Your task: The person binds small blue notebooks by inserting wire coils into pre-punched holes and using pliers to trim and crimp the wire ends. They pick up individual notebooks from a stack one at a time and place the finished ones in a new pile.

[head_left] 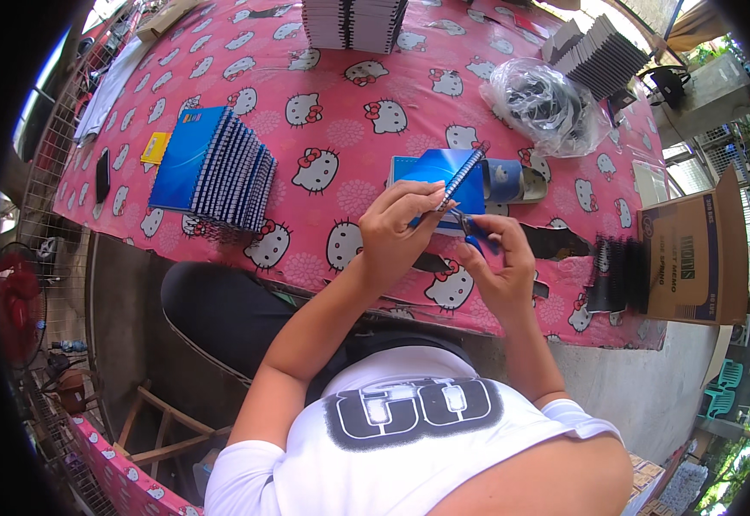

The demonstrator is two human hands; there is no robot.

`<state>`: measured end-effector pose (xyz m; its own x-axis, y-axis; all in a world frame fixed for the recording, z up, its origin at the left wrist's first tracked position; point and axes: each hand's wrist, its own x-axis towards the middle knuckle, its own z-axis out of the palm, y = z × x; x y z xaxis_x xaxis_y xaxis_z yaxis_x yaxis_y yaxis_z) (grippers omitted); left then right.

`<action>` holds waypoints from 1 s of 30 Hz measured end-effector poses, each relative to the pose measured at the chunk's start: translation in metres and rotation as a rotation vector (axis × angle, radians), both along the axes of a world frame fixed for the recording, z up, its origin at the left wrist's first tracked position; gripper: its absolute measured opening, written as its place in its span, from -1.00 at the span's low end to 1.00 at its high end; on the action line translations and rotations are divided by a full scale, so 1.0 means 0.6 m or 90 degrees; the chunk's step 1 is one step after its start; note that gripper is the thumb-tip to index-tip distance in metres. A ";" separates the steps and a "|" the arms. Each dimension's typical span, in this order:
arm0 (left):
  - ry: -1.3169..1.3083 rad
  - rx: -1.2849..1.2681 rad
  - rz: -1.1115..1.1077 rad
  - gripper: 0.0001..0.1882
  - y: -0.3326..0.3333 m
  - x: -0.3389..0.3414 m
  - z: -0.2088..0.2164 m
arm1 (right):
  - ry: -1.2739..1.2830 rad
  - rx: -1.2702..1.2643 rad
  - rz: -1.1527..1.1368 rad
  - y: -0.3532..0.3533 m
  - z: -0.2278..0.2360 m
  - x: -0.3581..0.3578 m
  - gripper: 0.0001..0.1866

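My left hand [402, 222] is closed on a blue spiral notebook [435, 170], gripping it by the lower end of its coil. The notebook is tilted, with its wire spine slanting up to the right. Blue-handled pliers [476, 239] are in my right hand [504, 262], their metal tip close to the lower end of the coil. Whether the tip touches the wire is too small to tell. Another blue cover or notebook [401, 168] lies partly hidden beneath. Just right of it sits a blue and tan roll-shaped object [513, 181].
A stack of blue spiral notebooks [212, 172] stands at left, near a yellow item [156, 148] and a dark phone [102, 177]. More stacks [353, 24] are at the far side. Right are a clear plastic bag [547, 107], black coils [611, 273] and a cardboard box [693, 254].
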<state>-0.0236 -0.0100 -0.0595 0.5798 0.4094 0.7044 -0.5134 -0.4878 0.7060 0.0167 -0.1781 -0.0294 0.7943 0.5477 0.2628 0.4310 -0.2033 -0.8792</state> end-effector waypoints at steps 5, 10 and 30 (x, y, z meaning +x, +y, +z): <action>-0.009 0.005 0.015 -0.79 -0.003 0.004 0.001 | 0.140 -0.003 0.036 0.007 0.008 0.004 -0.66; -0.091 0.131 0.048 -0.81 0.022 -0.012 0.022 | 0.764 0.185 0.210 0.017 0.023 0.011 -0.73; -0.074 -0.323 0.513 -0.78 0.397 -0.208 0.052 | -0.499 -0.293 0.259 0.146 -0.007 0.047 -0.63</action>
<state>-0.1483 0.2283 -0.0285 -0.0715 0.9264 0.3697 -0.2377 -0.3758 0.8957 0.0447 -0.0903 -0.0335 0.2168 0.9201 0.3263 0.9686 -0.1611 -0.1892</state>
